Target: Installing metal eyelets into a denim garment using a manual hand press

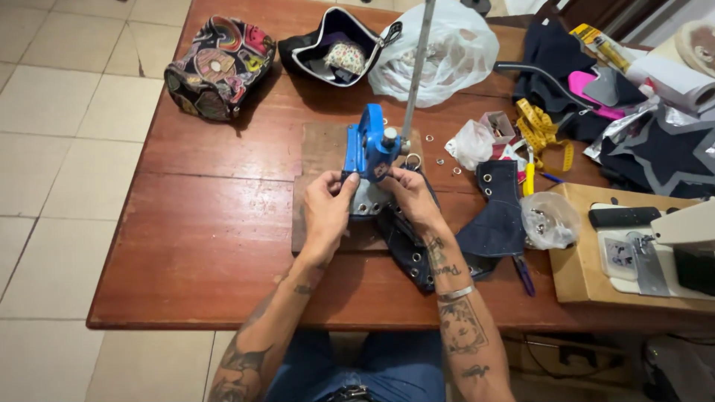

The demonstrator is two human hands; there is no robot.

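Fingers: both sets were curled and pinched onto the dark denim piece point(406, 231) right at the base of the blue eyelet press point(370, 149); neither hand was open or empty.
Left hand: the left hand point(325, 208) gripped the near left edge of the fabric, thumb up against the press.
Right hand: the right hand point(413, 197) pinched the fabric from the right side, fingertips at the die.
Step in hand: judged from the grip, the piece was being lined up under the die for another eyelet.
Next move: it would call for holding the hole centred while one hand let go for the long metal lever point(417, 67).
Denim piece: dark blue, limp, with a row of metal eyelets already set along its edge; it draped from the press toward the near table edge, over a wooden board point(320, 149).
Beside it: a second denim panel point(499, 205) with eyelets lay just right; loose eyelets point(447, 165) were scattered near the press.
Table: the wooden table point(201, 246) carried a yellow tape measure point(540, 126).
Far end: a patterned pouch point(217, 67), an open black pouch point(335, 48) and a clear plastic bag point(447, 56) sat there.
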